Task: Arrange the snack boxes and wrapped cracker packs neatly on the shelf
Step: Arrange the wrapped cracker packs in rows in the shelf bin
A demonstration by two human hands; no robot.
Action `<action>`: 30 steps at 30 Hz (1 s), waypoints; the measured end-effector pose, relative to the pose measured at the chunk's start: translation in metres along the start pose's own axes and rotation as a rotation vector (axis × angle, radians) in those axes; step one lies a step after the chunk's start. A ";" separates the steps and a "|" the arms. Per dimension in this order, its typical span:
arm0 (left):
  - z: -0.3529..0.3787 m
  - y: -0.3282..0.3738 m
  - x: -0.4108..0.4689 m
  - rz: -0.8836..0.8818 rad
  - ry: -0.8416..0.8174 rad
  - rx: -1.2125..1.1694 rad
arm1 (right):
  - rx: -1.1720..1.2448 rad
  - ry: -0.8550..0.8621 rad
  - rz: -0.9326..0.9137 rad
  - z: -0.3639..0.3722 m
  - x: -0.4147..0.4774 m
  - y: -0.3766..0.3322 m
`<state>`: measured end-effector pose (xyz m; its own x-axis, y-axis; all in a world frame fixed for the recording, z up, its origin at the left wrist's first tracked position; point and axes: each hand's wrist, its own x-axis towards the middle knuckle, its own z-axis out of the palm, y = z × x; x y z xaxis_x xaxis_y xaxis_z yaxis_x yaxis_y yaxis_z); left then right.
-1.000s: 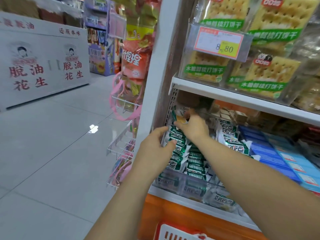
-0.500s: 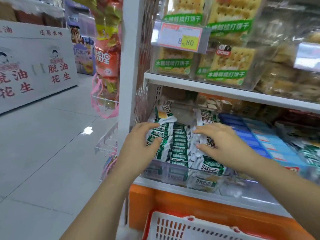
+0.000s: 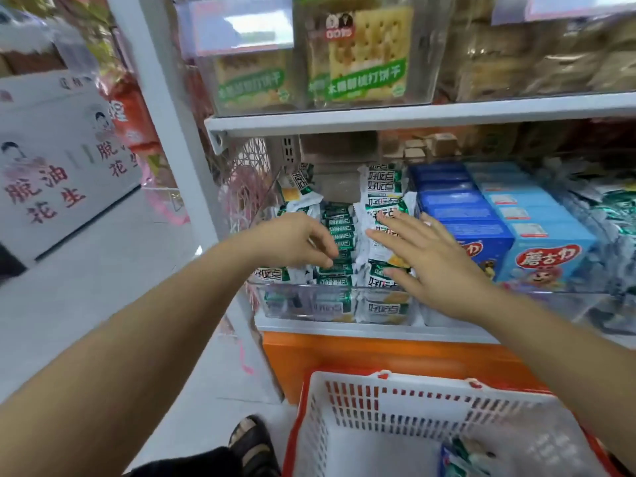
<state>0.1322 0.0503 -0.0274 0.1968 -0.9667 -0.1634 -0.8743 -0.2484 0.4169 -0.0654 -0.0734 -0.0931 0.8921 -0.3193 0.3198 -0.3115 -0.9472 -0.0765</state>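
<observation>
Green-and-white wrapped cracker packs (image 3: 339, 232) stand in rows inside a clear bin (image 3: 330, 304) on the lower shelf (image 3: 378, 330). My left hand (image 3: 292, 241) hovers over the left rows, fingers loosely curled, holding nothing. My right hand (image 3: 430, 259) lies flat with straight fingers on the right row of packs. Blue snack boxes (image 3: 471, 218) and light-blue snack boxes (image 3: 547, 235) are lined up to the right of the packs. A few wrapped packs (image 3: 464, 459) lie in the white basket (image 3: 344, 425) below.
The upper shelf (image 3: 413, 115) carries large cracker packs (image 3: 364, 63) in clear bins. A white upright post (image 3: 165, 108) bounds the shelf on the left, with hanging snack bags (image 3: 130, 115) beyond. An orange base (image 3: 344, 352) sits under the shelf. My sandalled foot (image 3: 251, 445) is beside the basket.
The camera has tilted down, bringing the basket into sight. My left hand has lifted off the left packs and loosened. My right hand has spread flat over the right row.
</observation>
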 end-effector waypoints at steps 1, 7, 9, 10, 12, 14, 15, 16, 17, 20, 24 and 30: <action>0.000 0.001 0.008 -0.004 -0.071 0.050 | 0.005 0.002 0.002 0.001 0.000 0.001; 0.012 -0.003 0.033 0.041 -0.211 0.629 | 0.003 0.013 -0.001 0.004 0.000 0.003; 0.016 -0.006 0.035 0.075 -0.157 0.753 | -0.011 0.029 -0.005 0.006 0.000 0.003; 0.019 -0.007 0.035 0.085 -0.133 0.776 | -0.018 0.035 -0.006 0.006 0.000 0.003; 0.025 -0.009 0.036 0.085 -0.106 0.772 | -0.023 0.041 -0.007 0.008 0.001 0.004; 0.028 -0.008 0.036 0.069 -0.083 0.724 | -0.023 0.039 -0.009 0.008 0.000 0.005; 0.028 -0.008 0.035 0.061 -0.061 0.682 | -0.023 0.037 -0.009 0.008 0.000 0.006; 0.027 -0.008 0.033 0.055 -0.034 0.623 | -0.025 0.036 -0.008 0.008 0.000 0.006; 0.025 -0.009 0.030 0.047 -0.006 0.553 | -0.027 0.034 -0.009 0.008 0.000 0.007; 0.015 -0.014 0.023 0.035 0.099 0.316 | -0.030 0.033 -0.008 0.008 0.000 0.005; 0.008 -0.015 0.011 0.070 0.383 0.080 | -0.015 0.025 -0.007 0.005 -0.001 0.003; 0.008 -0.002 -0.023 -0.040 0.847 -0.265 | 0.017 0.009 -0.008 -0.002 -0.001 0.001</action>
<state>0.1262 0.0738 -0.0318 0.5792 -0.6510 0.4907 -0.7489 -0.1871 0.6357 -0.0676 -0.0737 -0.0912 0.8917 -0.3112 0.3286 -0.2986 -0.9502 -0.0895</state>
